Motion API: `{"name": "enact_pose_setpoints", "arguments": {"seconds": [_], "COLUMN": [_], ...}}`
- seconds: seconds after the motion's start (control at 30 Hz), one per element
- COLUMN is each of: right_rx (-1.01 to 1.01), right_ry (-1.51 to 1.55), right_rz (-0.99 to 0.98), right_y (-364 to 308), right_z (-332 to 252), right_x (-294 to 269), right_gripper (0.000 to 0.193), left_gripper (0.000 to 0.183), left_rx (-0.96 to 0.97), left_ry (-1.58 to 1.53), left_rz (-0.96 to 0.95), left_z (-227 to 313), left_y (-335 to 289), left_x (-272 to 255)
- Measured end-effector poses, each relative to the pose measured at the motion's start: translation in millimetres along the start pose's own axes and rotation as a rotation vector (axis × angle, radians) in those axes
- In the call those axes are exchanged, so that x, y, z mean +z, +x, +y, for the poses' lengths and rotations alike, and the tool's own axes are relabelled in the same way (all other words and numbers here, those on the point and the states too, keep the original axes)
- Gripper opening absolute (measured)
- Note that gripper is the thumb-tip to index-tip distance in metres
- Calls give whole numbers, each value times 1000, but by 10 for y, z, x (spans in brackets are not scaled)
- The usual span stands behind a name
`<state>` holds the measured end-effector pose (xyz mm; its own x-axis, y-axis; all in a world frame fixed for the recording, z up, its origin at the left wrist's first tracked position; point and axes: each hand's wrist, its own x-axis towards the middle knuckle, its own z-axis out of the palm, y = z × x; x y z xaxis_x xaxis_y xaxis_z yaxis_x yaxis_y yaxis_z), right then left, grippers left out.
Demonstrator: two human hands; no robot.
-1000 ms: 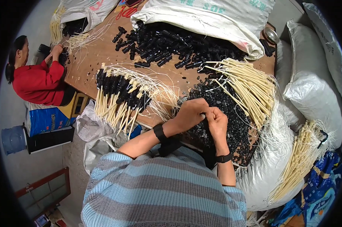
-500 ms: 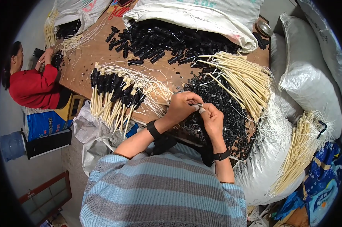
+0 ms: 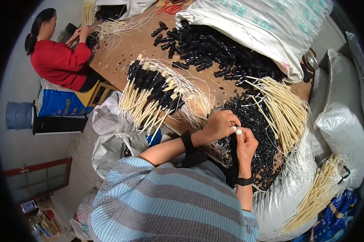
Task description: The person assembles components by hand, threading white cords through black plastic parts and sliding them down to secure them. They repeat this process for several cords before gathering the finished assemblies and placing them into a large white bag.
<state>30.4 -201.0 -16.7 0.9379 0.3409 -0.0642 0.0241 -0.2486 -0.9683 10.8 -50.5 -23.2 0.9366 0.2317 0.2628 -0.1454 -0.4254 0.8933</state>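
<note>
My left hand and my right hand meet fingertip to fingertip above a heap of small black pieces. Both are closed in a pinch, with a tiny dark piece between them; the fingers mostly cover it, so its shape is unclear. White coverings show on a fingertip or thumb of each hand. Left of my hands lies a row of cream tubes with black sockets and loose white wires. To the right, a bundle of bare cream tubes rests on the heap's edge.
Black tubular parts spill from a white woven sack at the table's far side. Red scissors lie beyond. A person in red works at the far left. Full sacks and another tube bundle stand right.
The whole view has swung, so the table and the things on it appear further right and lower. My hands stay together, still pinching at the same spot over the heap.
</note>
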Motion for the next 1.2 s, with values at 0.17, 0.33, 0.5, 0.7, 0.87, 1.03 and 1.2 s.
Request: {"name": "enact_pose_setpoints", "arguments": {"seconds": [0.17, 0.33, 0.5, 0.7, 0.87, 1.03, 1.2], "right_rx": [-264, -327, -260, 236, 222, -562, -181], "right_ry": [-241, -276, -205, 1035, 815, -748, -348], "right_rz": [-19, -27, 4, -230, -175, -273, -201], "right_y": [40, 61, 12, 101, 67, 21, 123], "right_z": [-55, -94, -80, -158, -212, -372, -338], "right_x": [-20, -44, -64, -240, -289, -282, -150], "right_gripper": [4, 6, 10, 12, 19, 42, 13], "left_gripper": [10, 10, 10, 46, 39, 27, 22], "left_rx": [32, 38, 11, 87, 140, 85, 302], "left_ry": [116, 55, 149, 197, 197, 305, 317], "left_rz": [103, 21, -52, -552, -446, -400, -270], "left_z": [64, 25, 83, 291, 77, 23, 142], "left_y": [54, 122, 165, 158, 156, 58, -63], "left_x": [-44, -156, -219, -381, -326, -366, -382]}}
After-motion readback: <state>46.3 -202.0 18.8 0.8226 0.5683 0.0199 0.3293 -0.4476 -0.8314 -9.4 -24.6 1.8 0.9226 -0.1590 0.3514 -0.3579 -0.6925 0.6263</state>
